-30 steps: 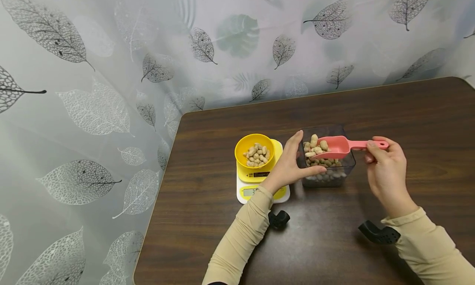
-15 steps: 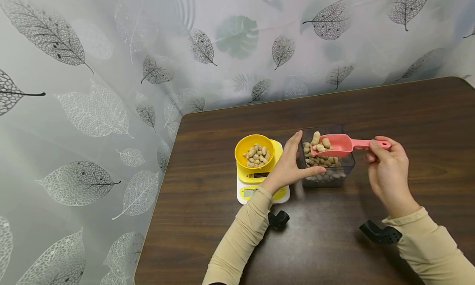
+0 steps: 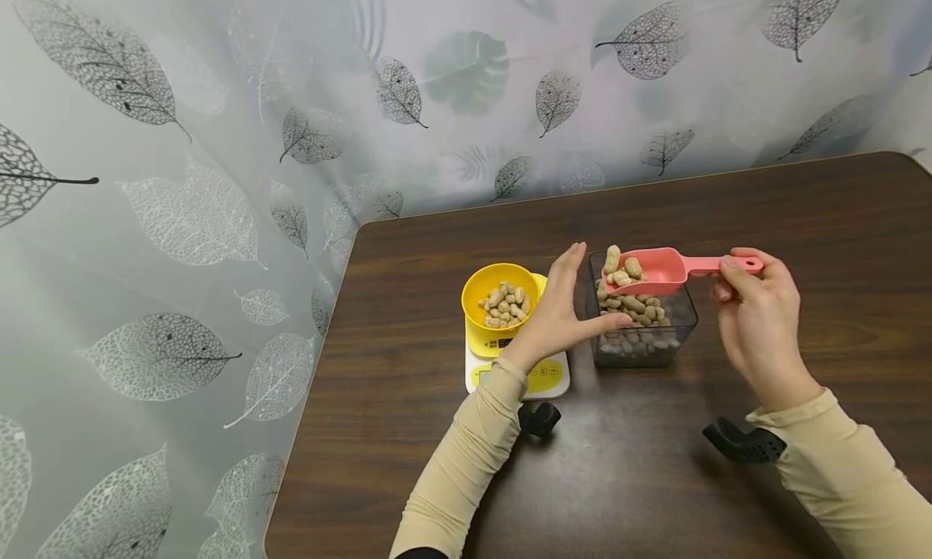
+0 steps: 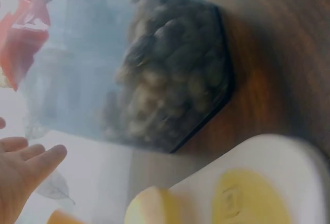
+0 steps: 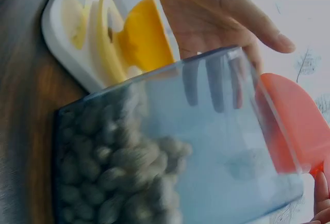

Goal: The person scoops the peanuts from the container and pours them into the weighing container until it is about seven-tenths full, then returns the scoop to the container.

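My right hand (image 3: 760, 328) pinches the handle of a pink scoop (image 3: 664, 269) carrying several unshelled peanuts (image 3: 632, 268). It is held above a clear plastic container (image 3: 681, 320), partly filled with peanuts (image 5: 131, 170). Beside the container's left wall, my left hand (image 3: 555, 316) has its fingers and thumb spread and holds nothing. In the left wrist view the left hand (image 4: 23, 175) appears apart from the container wall. A yellow bowl (image 3: 476, 288) of peanuts sits on a yellow-and-white kitchen scale (image 3: 557, 387). The left forearm hides part of the scale and its display.
All this stands on a dark wood-grain table (image 3: 393, 365). Behind and to the left hangs a pale leaf-patterned curtain or wall covering (image 3: 466, 122). A black wrist mount (image 3: 539, 420) juts from the left sleeve, another black mount (image 3: 743, 442) from the right.
The scoop has come up out of the container with peanuts in it. My left hand has moved slightly up and left, off the container's side.
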A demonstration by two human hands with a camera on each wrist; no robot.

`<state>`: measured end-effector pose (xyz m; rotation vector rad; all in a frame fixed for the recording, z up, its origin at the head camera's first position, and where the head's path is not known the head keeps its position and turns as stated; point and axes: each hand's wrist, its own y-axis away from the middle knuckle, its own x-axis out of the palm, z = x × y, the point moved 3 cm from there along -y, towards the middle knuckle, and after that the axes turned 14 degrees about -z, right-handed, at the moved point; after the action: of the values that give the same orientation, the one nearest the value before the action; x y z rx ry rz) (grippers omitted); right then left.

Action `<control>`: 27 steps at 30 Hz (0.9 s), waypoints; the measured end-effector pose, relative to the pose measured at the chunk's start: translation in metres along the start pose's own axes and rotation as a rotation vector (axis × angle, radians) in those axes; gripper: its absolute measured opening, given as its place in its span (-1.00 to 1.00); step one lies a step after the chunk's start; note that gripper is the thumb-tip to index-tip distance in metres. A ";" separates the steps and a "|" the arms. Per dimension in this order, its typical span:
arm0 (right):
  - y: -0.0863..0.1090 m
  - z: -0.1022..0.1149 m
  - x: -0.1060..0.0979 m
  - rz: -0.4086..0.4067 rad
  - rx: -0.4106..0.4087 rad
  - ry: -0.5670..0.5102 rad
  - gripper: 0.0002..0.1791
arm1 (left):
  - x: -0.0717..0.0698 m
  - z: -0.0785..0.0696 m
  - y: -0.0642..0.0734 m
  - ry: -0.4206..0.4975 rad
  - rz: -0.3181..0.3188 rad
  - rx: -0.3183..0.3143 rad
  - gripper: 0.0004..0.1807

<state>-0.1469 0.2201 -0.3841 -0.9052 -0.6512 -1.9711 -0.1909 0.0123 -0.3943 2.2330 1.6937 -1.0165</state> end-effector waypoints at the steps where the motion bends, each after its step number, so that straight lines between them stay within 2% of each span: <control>1: 0.000 0.000 0.004 0.007 -0.002 0.003 -0.75 | -0.003 0.000 -0.001 -0.005 -0.010 0.004 0.07; 6: 0.003 -0.005 0.024 0.025 0.006 0.014 -0.75 | -0.019 0.002 -0.002 -0.012 -0.050 -0.002 0.05; 11: 0.009 -0.015 0.046 0.070 -0.009 0.086 -0.72 | -0.038 0.011 -0.001 -0.042 -0.113 -0.020 0.06; 19: 0.023 -0.043 0.073 0.133 -0.018 0.318 -0.72 | -0.067 0.038 0.005 -0.018 -0.239 -0.043 0.03; 27: 0.029 -0.065 0.082 0.152 -0.019 0.565 -0.71 | -0.084 0.064 0.019 -0.027 -0.307 -0.108 0.02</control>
<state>-0.1757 0.1199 -0.3552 -0.3584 -0.2296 -1.9677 -0.2114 -0.0924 -0.3975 1.9234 2.0703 -0.9814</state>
